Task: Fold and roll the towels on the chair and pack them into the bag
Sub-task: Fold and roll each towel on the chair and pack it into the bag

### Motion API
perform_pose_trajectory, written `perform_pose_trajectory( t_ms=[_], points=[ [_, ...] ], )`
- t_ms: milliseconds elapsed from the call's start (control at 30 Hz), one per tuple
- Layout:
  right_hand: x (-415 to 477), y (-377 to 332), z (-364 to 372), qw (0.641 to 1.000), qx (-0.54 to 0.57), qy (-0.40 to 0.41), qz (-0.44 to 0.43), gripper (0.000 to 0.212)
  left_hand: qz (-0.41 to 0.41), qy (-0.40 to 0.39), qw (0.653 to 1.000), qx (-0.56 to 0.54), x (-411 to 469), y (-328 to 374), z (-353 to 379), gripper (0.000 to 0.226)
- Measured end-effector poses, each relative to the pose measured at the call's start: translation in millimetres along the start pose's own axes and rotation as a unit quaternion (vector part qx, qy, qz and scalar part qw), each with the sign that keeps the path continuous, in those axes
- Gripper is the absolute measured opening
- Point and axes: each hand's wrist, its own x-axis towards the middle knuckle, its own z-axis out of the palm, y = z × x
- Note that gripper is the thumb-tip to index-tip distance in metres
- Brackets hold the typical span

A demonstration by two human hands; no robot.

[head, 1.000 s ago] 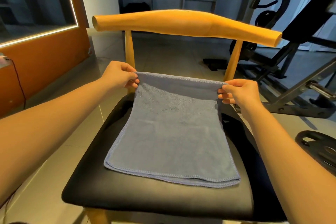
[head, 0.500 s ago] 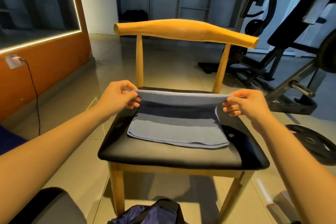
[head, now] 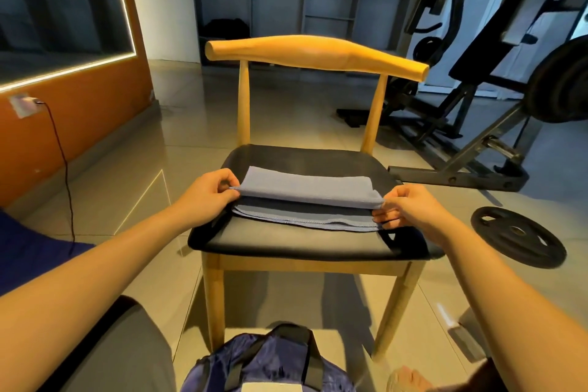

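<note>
A grey-blue towel (head: pixel 305 188) lies on the black seat of a wooden chair (head: pixel 286 239), folded over itself towards me. Its upper layer hangs just above the lower layer, whose stitched hem (head: pixel 305 222) shows near the seat's front. My left hand (head: pixel 206 194) pinches the left corner of the upper layer. My right hand (head: pixel 410 207) pinches the right corner. A dark blue bag (head: pixel 270 363) with black straps sits on the floor below the chair's front edge.
A black weight plate (head: pixel 518 235) lies on the tiled floor to the right of the chair. Gym machines (head: pixel 496 79) stand behind it at the right. An orange wall (head: pixel 73 124) with a socket and cable runs along the left.
Both hands have brought the towel's far edge towards me over the lower half, nearly down to the near hem. The view has pulled back, and the bag now shows below.
</note>
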Motion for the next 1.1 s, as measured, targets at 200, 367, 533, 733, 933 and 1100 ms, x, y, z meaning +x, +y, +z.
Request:
perform_pose_trajectory(
  t_ms=[200,367,533,733,933,1100],
  points=[
    [-3.8,1.7,-1.1,0.994,-0.099,-0.009,-0.048,0.008,0.023,0.005,0.999,0.027,-11.4,-11.1,2.2,0.010],
    [-1.6,-1.2,-1.3,0.941,-0.321,0.008,-0.102,0.014,0.079,0.011,0.990,0.114,-15.7,-19.1,4.8,0.011],
    [2.6,-10.7,0.2,0.893,-0.440,-0.066,-0.073,0.009,0.082,0.008,0.987,0.135,-8.3,-12.5,3.2,0.013],
    [33.6,-14.2,4.8,0.905,-0.402,0.101,-0.102,0.020,0.027,0.042,0.990,0.132,47.4,4.0,13.1,0.016],
    [82.8,-3.9,10.5,0.948,-0.297,0.095,-0.058,0.019,-0.076,-0.092,0.986,0.116,109.6,2.5,28.9,0.070],
    [99.7,-10.1,11.9,0.978,-0.200,0.052,-0.008,0.016,-0.102,-0.143,0.978,0.111,131.5,6.2,33.1,0.059]
  ],
)
